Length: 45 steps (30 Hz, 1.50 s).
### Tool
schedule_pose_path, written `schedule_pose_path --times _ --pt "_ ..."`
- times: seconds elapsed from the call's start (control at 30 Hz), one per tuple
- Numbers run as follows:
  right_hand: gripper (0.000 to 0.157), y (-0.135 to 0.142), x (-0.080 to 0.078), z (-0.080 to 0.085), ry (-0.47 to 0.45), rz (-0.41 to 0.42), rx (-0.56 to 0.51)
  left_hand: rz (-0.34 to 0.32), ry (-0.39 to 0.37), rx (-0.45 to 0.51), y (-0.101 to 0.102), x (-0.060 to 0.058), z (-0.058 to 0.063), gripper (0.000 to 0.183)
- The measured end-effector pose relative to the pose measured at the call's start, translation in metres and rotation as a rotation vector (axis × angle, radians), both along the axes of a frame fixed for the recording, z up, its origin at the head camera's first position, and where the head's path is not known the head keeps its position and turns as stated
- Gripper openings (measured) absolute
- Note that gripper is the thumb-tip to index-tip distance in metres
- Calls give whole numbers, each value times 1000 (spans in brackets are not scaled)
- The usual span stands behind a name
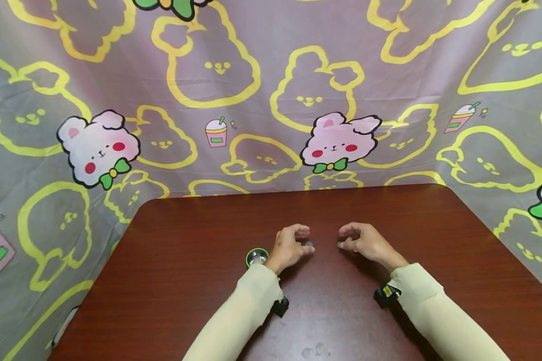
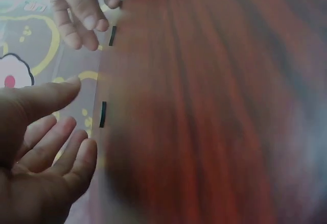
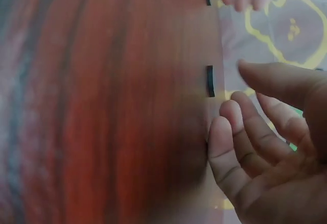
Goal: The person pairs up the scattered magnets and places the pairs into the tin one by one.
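Observation:
Two small, thin, dark grey discs lie on the brown table; the left disc is by my left hand and the right disc by my right hand. Both hands hover low over the tabletop, facing each other with a gap between them. In the left wrist view, a disc shows edge-on just past the left fingertips, thumb and fingers spread apart. The right wrist view has a disc in front of the parted right thumb and fingers. Neither hand grips anything.
A round shiny metal object with a green rim stands beside the left wrist, partly covered by the forearm. Black wrist devices sit under both sleeves. A patterned curtain hangs behind the table and along its sides.

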State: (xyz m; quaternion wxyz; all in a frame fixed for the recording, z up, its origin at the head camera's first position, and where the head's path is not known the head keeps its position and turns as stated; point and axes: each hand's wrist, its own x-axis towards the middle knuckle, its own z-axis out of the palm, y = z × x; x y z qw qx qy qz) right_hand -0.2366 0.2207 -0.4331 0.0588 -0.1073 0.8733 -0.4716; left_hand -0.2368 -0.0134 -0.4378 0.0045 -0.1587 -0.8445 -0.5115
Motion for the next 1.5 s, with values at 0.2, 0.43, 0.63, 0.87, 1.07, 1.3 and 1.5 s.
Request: schedule_pose_path --times 0.2,0.43,0.63,0.87,1.07,1.3,1.5 --pt "32 6 -5 -10 68 29 85 39 40 -45 -2 1 -7 41" --pt "26 6 -6 -15 166 37 124 95 58 -96 0 1 -10 34" --pt "21 3 -6 -15 202 47 124 111 43 -89 2 1 -10 30" --pt "19 -2 -6 -18 207 62 99 105 59 -85 5 1 -12 23" --pt "18 -7 -6 -19 202 70 97 99 57 -76 8 1 -15 23" --pt "18 -12 -5 -17 193 81 93 97 37 -99 13 1 -16 23" --pt "17 -17 -6 -16 174 83 95 91 54 -80 16 2 -17 22"
